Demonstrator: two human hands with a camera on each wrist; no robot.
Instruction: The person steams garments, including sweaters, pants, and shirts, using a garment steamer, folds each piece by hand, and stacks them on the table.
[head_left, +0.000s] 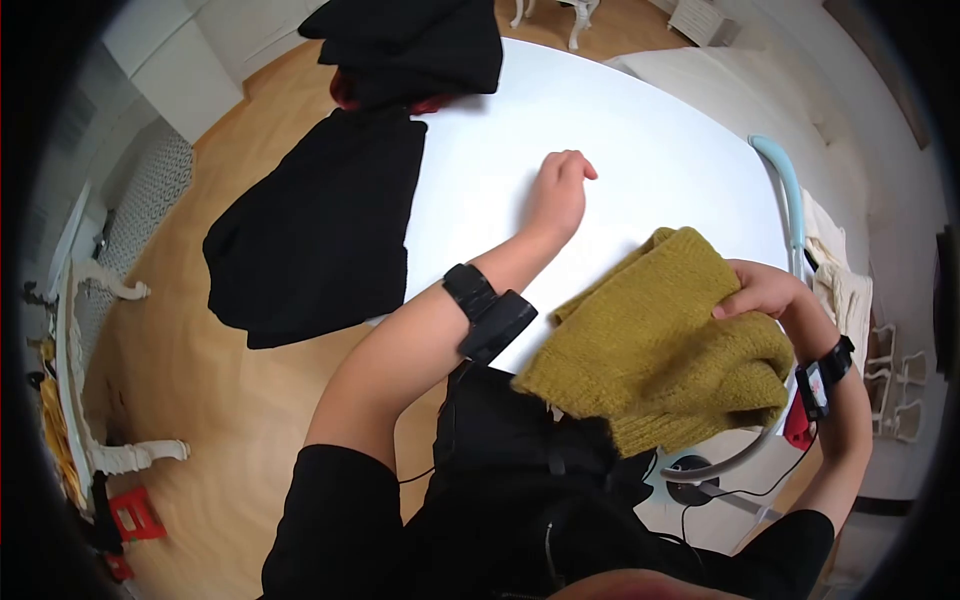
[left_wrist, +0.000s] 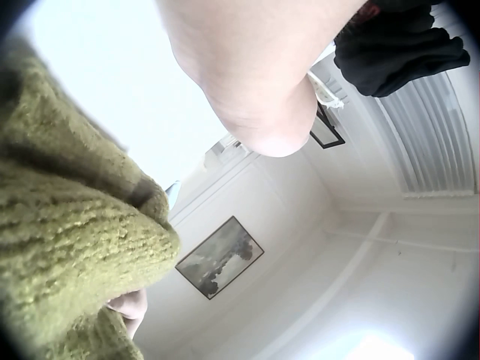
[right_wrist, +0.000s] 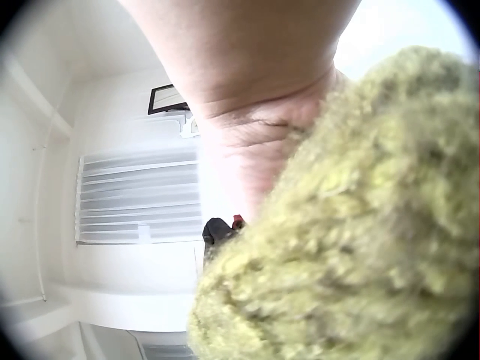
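Note:
A folded mustard knit sweater (head_left: 660, 330) lies over the near right part of the white tabletop (head_left: 640, 150), its lower edge reaching past the table's front. My right hand (head_left: 765, 290) grips its right side, thumb on top and the other fingers hidden beneath the fabric. In the right wrist view, the fuzzy knit (right_wrist: 360, 225) covers most of that hand. My left hand (head_left: 563, 195) is over the middle of the tabletop, up and left of the sweater, with its fingers loosely curled and nothing in them.
A folded black garment (head_left: 320, 230) lies along the table's left side, with a stack of black clothes (head_left: 410, 50) beyond it. A light-blue curved tube (head_left: 785, 185) runs along the right edge, near cream cloth (head_left: 845, 300). A white carved furniture leg (head_left: 140, 455) stands at lower left.

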